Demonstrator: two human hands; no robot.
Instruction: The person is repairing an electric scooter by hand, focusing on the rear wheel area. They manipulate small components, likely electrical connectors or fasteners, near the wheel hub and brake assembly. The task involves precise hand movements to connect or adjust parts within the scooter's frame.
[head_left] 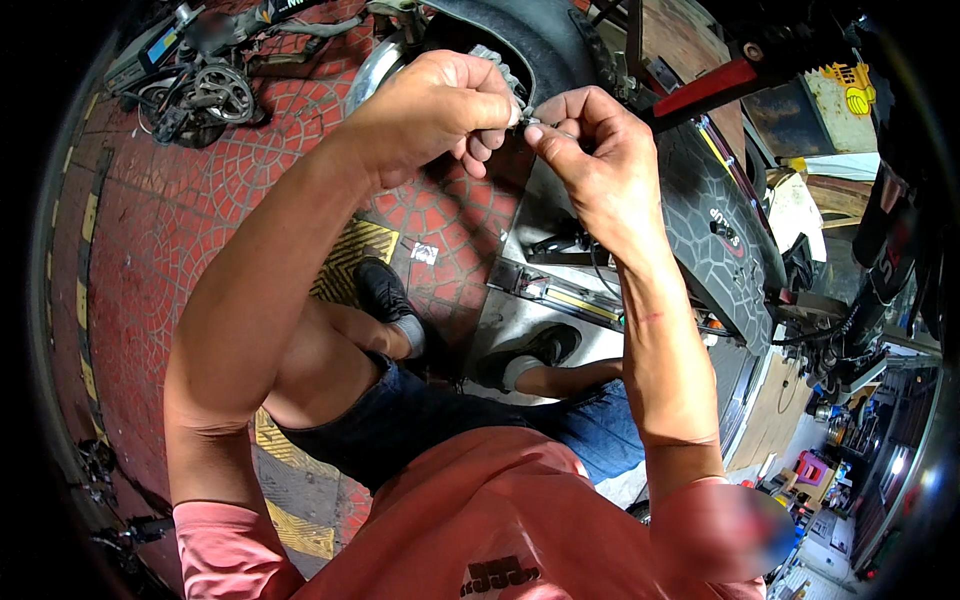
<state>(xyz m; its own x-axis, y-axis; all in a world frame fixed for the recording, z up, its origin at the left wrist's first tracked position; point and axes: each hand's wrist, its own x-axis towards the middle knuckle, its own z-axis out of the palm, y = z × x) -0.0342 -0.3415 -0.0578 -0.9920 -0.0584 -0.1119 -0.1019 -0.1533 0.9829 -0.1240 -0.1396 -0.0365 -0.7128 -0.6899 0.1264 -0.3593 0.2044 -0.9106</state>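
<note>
Both of my hands are raised together at the top middle, fingertips almost meeting. My left hand (445, 108) is closed, thumb and forefinger pinched. My right hand (605, 160) faces it, also in a pinch. Between the fingertips shows a tiny dark piece with a pale glint (526, 121), too small to name. Just behind the fingers is a black tyre or rounded dark housing (560, 45), part of it hidden by my hands. Below my right wrist, a thin dark cable (603, 272) runs down beside the forearm.
A black scooter deck (690, 235) with a cracked-line pattern leans at the right. A metal channel with a yellow strip (570, 300) lies near my shoe. Bicycle parts with a crankset (222, 93) sit on red tiles (270, 150) at far left. A red bar (705, 92) juts in upper right.
</note>
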